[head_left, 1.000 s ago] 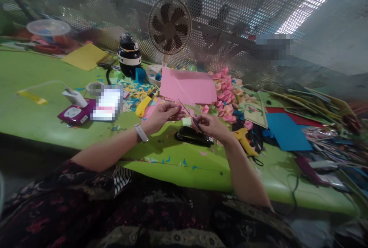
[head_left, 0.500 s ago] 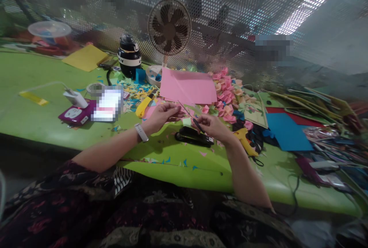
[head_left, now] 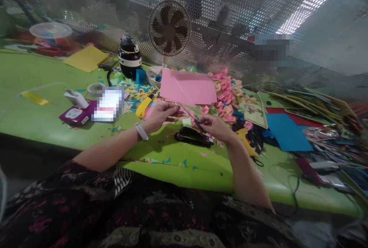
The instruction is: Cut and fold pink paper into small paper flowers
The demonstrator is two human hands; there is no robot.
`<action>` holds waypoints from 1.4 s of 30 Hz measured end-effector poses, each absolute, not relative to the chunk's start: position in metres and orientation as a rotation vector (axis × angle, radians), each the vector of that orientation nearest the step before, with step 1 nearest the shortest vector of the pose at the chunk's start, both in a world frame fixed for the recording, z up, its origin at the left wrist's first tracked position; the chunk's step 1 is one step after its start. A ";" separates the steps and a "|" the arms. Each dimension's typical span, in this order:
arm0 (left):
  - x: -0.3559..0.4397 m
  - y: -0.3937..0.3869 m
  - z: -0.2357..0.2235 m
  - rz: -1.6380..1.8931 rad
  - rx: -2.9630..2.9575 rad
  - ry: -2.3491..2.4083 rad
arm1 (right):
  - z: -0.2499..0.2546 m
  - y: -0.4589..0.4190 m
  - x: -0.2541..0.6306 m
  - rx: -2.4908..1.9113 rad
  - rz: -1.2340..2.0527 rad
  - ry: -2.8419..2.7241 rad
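Observation:
My right hand [head_left: 212,125] is closed around the dark handle of slim scissors [head_left: 198,124], whose thin blades point up and left. Facing it, my left hand [head_left: 166,114] has its thumb and forefinger pinched together close to the blade tips. Whatever lies in that pinch is too small to make out. Below both hands a black stapler [head_left: 194,137] lies on the green table [head_left: 161,152]. A pale green paper piece [head_left: 186,122] is beside the stapler. Just beyond the hands lies a pink paper sheet [head_left: 188,85], with pink paper flowers [head_left: 225,91] heaped to its right.
A yellow-handled tool [head_left: 143,106] lies left of my hands, and a yellow glue gun [head_left: 246,140] near my right forearm. Paper scraps surround a black bottle [head_left: 129,60]. A fan [head_left: 169,28] stands behind. A purple power socket [head_left: 77,114], a phone [head_left: 107,104] and blue sheets [head_left: 287,131] flank the workspace.
Both hands stay almost in place. The scissors and right fingers have shifted very slightly; the rest of the scene is the same.

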State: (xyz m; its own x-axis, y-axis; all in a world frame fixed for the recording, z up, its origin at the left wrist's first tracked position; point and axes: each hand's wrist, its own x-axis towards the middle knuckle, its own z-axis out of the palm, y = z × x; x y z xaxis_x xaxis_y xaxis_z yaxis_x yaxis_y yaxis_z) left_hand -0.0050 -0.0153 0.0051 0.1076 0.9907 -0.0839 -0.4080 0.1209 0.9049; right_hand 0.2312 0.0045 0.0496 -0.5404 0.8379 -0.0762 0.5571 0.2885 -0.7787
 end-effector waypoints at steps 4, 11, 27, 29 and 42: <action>-0.006 -0.014 0.006 1.251 0.863 0.879 | 0.048 0.006 0.233 -1.262 1.117 -2.211; -0.008 -0.013 0.005 1.266 0.875 0.859 | 0.049 0.007 0.236 -1.277 1.124 -2.223; -0.008 -0.009 0.005 1.274 0.597 0.817 | 0.024 0.039 0.254 -1.446 0.890 -2.012; -0.007 -0.008 0.006 1.285 0.547 0.803 | 0.021 0.042 0.254 -1.514 0.789 -2.036; -0.007 -0.011 0.004 1.217 0.652 0.781 | 0.003 0.067 0.274 -1.745 0.194 -2.081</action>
